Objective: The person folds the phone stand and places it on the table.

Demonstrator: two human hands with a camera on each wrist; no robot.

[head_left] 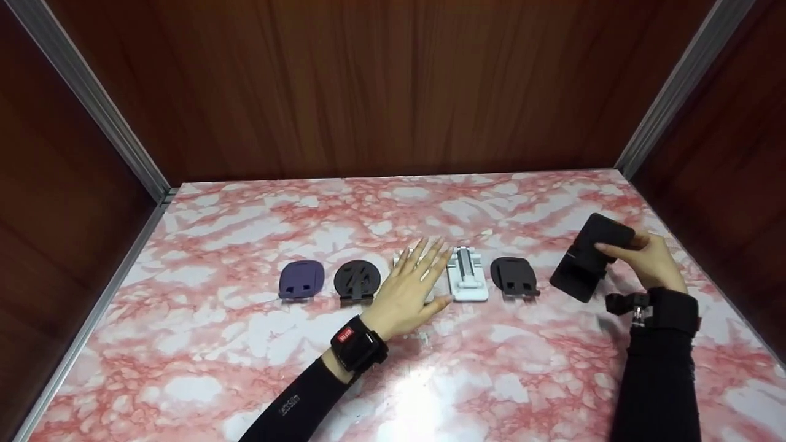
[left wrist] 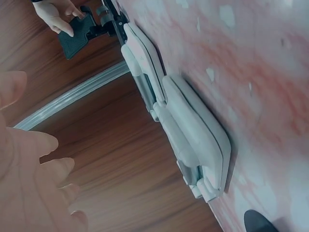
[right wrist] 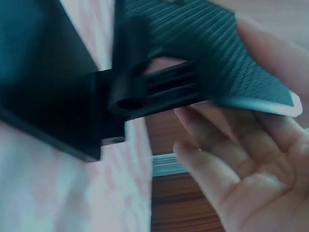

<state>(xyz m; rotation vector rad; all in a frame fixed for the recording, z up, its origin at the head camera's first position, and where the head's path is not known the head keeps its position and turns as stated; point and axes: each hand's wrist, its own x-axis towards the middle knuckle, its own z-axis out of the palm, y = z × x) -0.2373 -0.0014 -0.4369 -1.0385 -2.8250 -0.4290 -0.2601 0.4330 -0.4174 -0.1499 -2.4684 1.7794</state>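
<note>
A black folding phone stand (head_left: 591, 256) is tilted up off the pink marble table (head_left: 245, 344) at the right. My right hand (head_left: 638, 255) grips its upper plate, thumb on top. In the right wrist view the black stand (right wrist: 145, 67) fills the frame, its hinge showing, with my fingers (right wrist: 227, 159) curled under the ribbed plate. My left hand (head_left: 420, 273) is spread flat with straight fingers over a white stand (head_left: 400, 258), hiding most of it. The left wrist view shows that white stand (left wrist: 198, 145) lying folded on the table beside my fingers (left wrist: 34, 169); contact is unclear.
Other stands lie in a row: a purple one (head_left: 301, 279), a round black one (head_left: 357, 279), a second white one (head_left: 468, 276) and a black one (head_left: 514, 276). Brown wood walls with metal corner rails (head_left: 92, 104) enclose the table on three sides.
</note>
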